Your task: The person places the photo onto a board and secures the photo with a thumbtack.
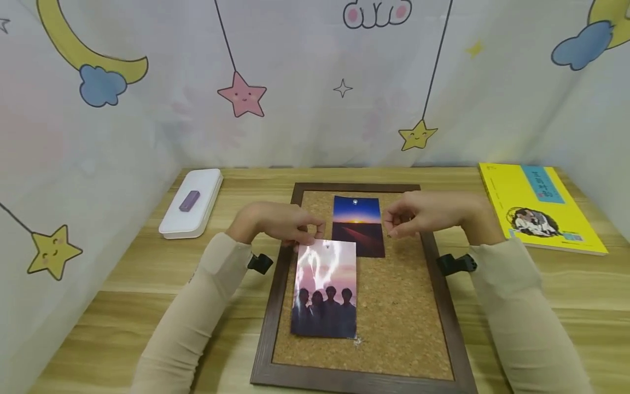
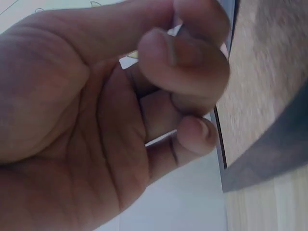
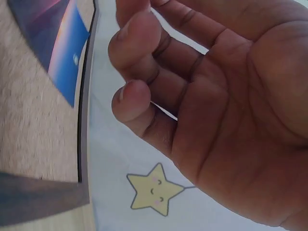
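Note:
A glossy photo (image 1: 324, 306) of several silhouettes against a pink sky lies on the left part of a framed corkboard (image 1: 403, 328). My left hand (image 1: 280, 219) is at its upper left corner, fingers curled and fingertips overlapping the top edge. The left wrist view shows its thumb meeting the index finger. A sunset photo (image 1: 358, 221), pinned by a clear pushpin (image 1: 355, 202), sits partly under the silhouette photo. My right hand (image 1: 418, 212) hovers beside the sunset photo's right edge with fingers bent inward. I cannot tell whether a small pin is between its fingertips.
Left of the board, a white case (image 1: 197, 189) bears a small purple block (image 1: 189, 201). A yellow book (image 1: 541, 208) lies on the right. Small clear pins (image 1: 357, 342) sit below the silhouette photo. A patterned curtain (image 1: 305, 120) stands behind the wooden table (image 1: 246, 306).

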`<control>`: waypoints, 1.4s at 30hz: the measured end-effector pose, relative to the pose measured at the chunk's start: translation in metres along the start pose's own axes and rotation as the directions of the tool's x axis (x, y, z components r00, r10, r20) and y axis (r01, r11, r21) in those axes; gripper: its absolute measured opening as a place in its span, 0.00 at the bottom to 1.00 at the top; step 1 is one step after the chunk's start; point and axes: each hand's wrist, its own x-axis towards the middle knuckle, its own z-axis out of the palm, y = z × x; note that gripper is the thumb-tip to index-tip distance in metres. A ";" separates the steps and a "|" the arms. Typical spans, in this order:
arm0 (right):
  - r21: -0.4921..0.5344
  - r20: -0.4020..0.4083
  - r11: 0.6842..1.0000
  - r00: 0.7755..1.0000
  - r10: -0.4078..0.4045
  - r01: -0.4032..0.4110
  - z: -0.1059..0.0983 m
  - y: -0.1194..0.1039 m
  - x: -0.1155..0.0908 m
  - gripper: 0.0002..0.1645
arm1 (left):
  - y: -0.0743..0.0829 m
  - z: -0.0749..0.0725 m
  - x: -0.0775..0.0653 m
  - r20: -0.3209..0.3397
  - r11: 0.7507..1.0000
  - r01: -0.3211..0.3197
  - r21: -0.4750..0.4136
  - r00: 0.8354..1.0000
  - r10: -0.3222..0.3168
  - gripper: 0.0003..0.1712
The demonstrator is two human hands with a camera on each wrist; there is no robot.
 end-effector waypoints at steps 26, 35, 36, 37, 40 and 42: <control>-0.053 0.154 0.997 0.987 -0.049 0.058 0.030 -0.018 0.053 0.08 | 0.017 0.023 0.029 0.014 0.996 0.012 -0.088 1.000 -0.011 0.03; -0.073 0.156 0.995 0.986 -0.053 0.065 0.036 -0.015 0.058 0.10 | 0.020 0.025 0.032 -0.003 0.998 0.009 -0.060 1.000 -0.009 0.03; -0.076 0.158 0.995 0.986 -0.053 0.065 0.037 -0.015 0.059 0.10 | 0.020 0.025 0.032 0.001 0.998 0.006 -0.065 1.000 -0.006 0.03; -0.074 0.160 0.995 0.986 -0.050 0.062 0.037 -0.015 0.059 0.09 | 0.020 0.025 0.031 0.004 0.998 0.000 -0.066 1.000 0.001 0.04; -0.077 0.158 0.995 0.986 -0.045 0.058 0.039 -0.014 0.059 0.09 | 0.019 0.025 0.032 0.016 0.998 -0.018 -0.060 1.000 0.019 0.05; -0.085 0.159 0.995 0.986 -0.041 0.055 0.039 -0.014 0.059 0.08 | 0.019 0.024 0.033 0.019 0.999 -0.036 -0.035 0.999 0.037 0.06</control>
